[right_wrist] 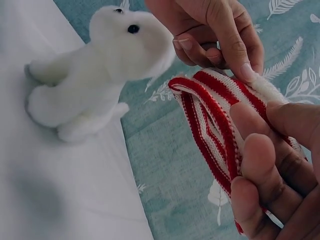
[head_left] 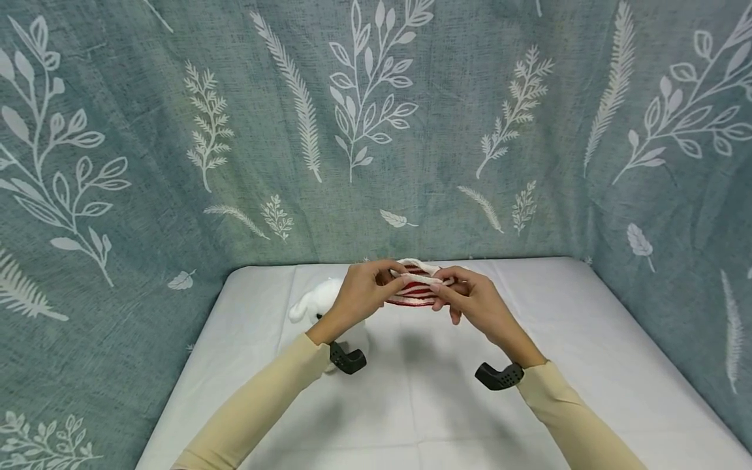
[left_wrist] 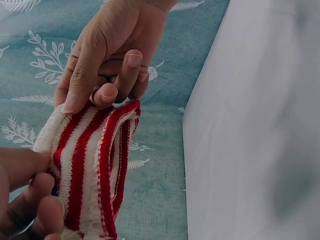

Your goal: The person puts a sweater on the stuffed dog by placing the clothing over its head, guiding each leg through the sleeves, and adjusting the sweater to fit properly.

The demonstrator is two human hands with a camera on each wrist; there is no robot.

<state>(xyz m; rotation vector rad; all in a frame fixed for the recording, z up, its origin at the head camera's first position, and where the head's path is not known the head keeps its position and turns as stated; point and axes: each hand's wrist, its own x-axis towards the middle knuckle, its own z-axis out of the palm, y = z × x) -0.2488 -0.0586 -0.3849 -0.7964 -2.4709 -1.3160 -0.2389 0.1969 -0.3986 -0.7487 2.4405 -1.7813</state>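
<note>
A small knit garment [head_left: 416, 294] with red and white stripes is held up above the far part of the table by both hands. My left hand [head_left: 361, 290] pinches its white edge on the left, thumb against fingers. On the right, my right hand [head_left: 474, 303] pinches the same white edge between thumb and fingers. In the left wrist view, the knit garment [left_wrist: 82, 155] hangs with its red-rimmed opening spread apart. A white plush dog [right_wrist: 80, 80] with black eyes sits beside my left hand, partly hidden behind my left forearm in the head view.
A white-covered table [head_left: 458, 411] lies under both arms. Blue-green curtains [head_left: 435, 130] with a pale leaf print stand behind the table and along both sides. Each wrist wears a black camera band [head_left: 348, 359].
</note>
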